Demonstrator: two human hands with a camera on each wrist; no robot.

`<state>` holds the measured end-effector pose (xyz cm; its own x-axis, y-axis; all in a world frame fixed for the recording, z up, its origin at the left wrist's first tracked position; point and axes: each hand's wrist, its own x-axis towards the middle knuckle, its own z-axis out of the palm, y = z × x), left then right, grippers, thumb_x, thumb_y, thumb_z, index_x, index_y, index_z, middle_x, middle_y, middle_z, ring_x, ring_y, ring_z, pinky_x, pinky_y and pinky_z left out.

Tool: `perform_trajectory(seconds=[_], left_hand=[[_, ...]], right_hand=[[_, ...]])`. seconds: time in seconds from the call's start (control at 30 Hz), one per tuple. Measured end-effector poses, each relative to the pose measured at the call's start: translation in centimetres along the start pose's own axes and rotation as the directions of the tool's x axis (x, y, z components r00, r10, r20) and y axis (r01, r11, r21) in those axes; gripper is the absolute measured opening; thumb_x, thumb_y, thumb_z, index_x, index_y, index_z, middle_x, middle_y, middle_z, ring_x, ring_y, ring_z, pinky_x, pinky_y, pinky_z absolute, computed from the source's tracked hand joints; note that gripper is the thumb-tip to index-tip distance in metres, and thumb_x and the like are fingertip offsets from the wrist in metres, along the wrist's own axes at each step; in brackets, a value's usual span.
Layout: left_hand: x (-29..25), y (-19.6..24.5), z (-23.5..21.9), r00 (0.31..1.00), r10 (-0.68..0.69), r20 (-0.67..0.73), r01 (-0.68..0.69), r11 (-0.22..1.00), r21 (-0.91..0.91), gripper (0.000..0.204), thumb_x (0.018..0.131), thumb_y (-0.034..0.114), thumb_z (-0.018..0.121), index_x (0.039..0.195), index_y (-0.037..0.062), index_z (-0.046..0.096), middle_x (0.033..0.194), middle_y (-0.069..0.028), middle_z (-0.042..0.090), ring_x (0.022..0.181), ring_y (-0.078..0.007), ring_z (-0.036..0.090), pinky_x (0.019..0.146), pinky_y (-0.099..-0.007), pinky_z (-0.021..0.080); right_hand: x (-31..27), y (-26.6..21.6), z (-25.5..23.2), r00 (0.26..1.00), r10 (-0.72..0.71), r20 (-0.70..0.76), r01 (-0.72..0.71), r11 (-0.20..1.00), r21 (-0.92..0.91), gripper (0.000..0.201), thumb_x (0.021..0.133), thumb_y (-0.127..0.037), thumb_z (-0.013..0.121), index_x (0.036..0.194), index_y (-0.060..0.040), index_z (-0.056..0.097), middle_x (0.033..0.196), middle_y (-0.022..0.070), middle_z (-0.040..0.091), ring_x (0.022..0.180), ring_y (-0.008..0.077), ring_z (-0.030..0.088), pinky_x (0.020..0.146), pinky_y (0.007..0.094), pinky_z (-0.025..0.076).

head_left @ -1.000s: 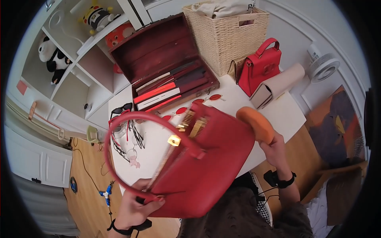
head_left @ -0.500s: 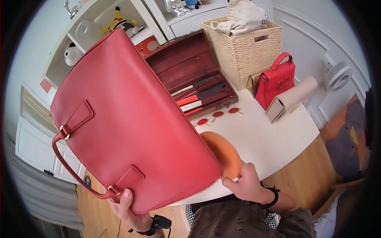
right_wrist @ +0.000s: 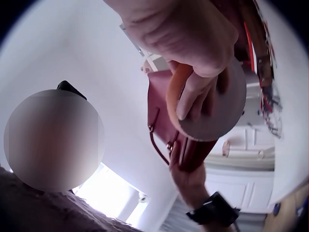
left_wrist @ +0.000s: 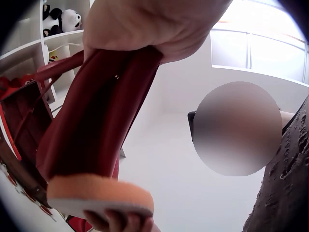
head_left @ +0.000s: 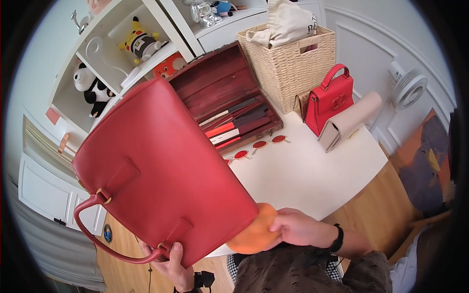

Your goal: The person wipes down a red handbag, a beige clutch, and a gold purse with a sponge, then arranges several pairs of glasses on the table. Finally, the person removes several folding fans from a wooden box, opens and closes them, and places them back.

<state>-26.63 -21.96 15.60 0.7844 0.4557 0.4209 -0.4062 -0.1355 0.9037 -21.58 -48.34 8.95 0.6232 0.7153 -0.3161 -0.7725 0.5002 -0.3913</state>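
Observation:
A large red handbag is held tilted above the table's left side, its broad face toward me and its handle hanging at the lower left. My left hand grips its lower corner beside the handle's base, thumb on the face. In my right hand is a round orange sponge pad, pinched by its edge. The left wrist view shows the pad's orange side up against the bag's narrow end, with fingers spread under its pale backing. In the right wrist view, fingers lie across that pale backing.
On the white table stand an open dark-red wooden case with long boxes, several red-lensed glasses, a small red handbag, a beige clutch and a wicker basket. A white fan stands by the wall.
The bag has been turned from its zipped opening to its broad face, then lowered slightly. The right hand has brought the orange pad left and down to the bag's end.

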Motion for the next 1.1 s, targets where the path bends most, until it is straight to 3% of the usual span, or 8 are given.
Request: perform_trajectory(seconds=[0.1,0.13,0.2,0.33,0.4,0.5,0.67,1.1], left_hand=[[-0.5,1.2,-0.9,0.999,-0.054,-0.006,0.055,0.995,0.079,0.069,0.08,0.007,0.066,0.14,-0.0003,0.035,0.129,-0.0132,0.048,0.12,-0.0242,0.048,0.103,-0.0378,0.039],[-0.1,1.2,-2.0,0.998,-0.051,0.025,0.049,0.996,0.072,0.067,0.076,0.001,0.07,0.136,-0.0026,0.04,0.119,-0.0121,0.055,0.11,-0.0225,0.054,0.098,-0.0346,0.043],[0.2,2.1,-3.4,0.991,-0.129,0.037,0.12,0.973,0.196,0.044,0.077,0.0,0.073,0.115,-0.0005,0.052,0.113,-0.0104,0.059,0.093,-0.0188,0.055,0.083,-0.0323,0.046],[0.9,2.6,-5.8,0.949,-0.285,0.134,0.212,0.893,0.398,0.028,0.077,-0.004,0.075,0.102,-0.0005,0.062,0.097,-0.0053,0.063,0.082,-0.0116,0.056,0.075,-0.0273,0.047],[1.5,2.0,-7.1,0.896,-0.36,0.261,0.202,0.852,0.483,0.041,0.074,-0.002,0.077,0.112,-0.0007,0.063,0.102,-0.0087,0.065,0.093,-0.0168,0.06,0.079,-0.0298,0.049],[2.4,2.4,-6.0,0.789,-0.497,0.361,0.276,0.812,0.515,0.064,0.07,-0.008,0.074,0.129,-0.0048,0.047,0.105,-0.0094,0.062,0.094,-0.0196,0.06,0.089,-0.0309,0.048],[4.1,1.0,-2.3,0.709,-0.311,0.632,-0.093,0.848,0.521,0.038,0.083,0.005,0.073,0.118,-0.0033,0.062,0.099,-0.0145,0.072,0.087,-0.0187,0.071,0.074,-0.0283,0.054],[7.9,-2.1,1.2,0.551,-0.454,0.7,-0.231,0.724,0.651,0.054,0.075,0.004,0.075,0.127,0.0108,0.062,0.097,-0.0133,0.072,0.077,-0.0278,0.071,0.066,-0.0298,0.054]], right_hand=[[-2.5,0.4,-3.4,0.97,-0.213,-0.115,0.165,0.93,-0.329,0.042,0.087,-0.003,0.054,0.127,0.008,0.049,0.117,0.0169,0.063,0.102,0.0266,0.066,0.091,0.0408,0.055],[-3.3,0.3,-4.3,0.897,-0.421,-0.131,0.269,0.757,-0.595,0.041,0.086,-0.003,0.054,0.126,0.0054,0.052,0.111,0.0172,0.065,0.097,0.0261,0.067,0.086,0.0384,0.056],[-6.8,-2.5,-2.2,0.801,-0.55,-0.236,-0.123,0.234,-0.964,0.044,0.081,0.005,0.053,0.126,0.0023,0.054,0.111,0.015,0.068,0.097,0.0246,0.068,0.081,0.0386,0.056],[-8.9,-4.4,-2.7,0.61,-0.695,-0.381,-0.561,-0.038,-0.827,0.048,0.078,0.0,0.059,0.125,0.0007,0.055,0.115,0.0227,0.064,0.098,0.0348,0.067,0.088,0.0383,0.054],[-9.1,-4.3,-7.1,0.508,-0.852,0.123,-0.557,-0.435,-0.708,0.048,0.08,-0.001,0.057,0.128,0.0009,0.053,0.122,0.0217,0.062,0.111,0.0393,0.061,0.099,0.0446,0.048],[-10.1,-4.3,-9.9,0.679,-0.734,0.029,-0.632,-0.604,-0.485,0.048,0.084,-0.002,0.052,0.133,0.0007,0.049,0.133,0.0231,0.056,0.125,0.0419,0.051,0.106,0.0501,0.041],[-10.3,-3.0,-11.5,0.705,-0.709,-0.029,-0.632,-0.61,-0.478,0.052,0.087,-0.001,0.048,0.139,0.0005,0.043,0.145,0.0207,0.044,0.132,0.0448,0.043,0.108,0.0535,0.038],[-11.0,-3.9,-10.5,0.756,-0.645,-0.111,-0.564,-0.557,-0.61,0.07,0.072,-0.002,0.064,0.139,0.0001,0.042,0.148,0.0182,0.041,0.135,0.0455,0.037,0.107,0.0556,0.038]])
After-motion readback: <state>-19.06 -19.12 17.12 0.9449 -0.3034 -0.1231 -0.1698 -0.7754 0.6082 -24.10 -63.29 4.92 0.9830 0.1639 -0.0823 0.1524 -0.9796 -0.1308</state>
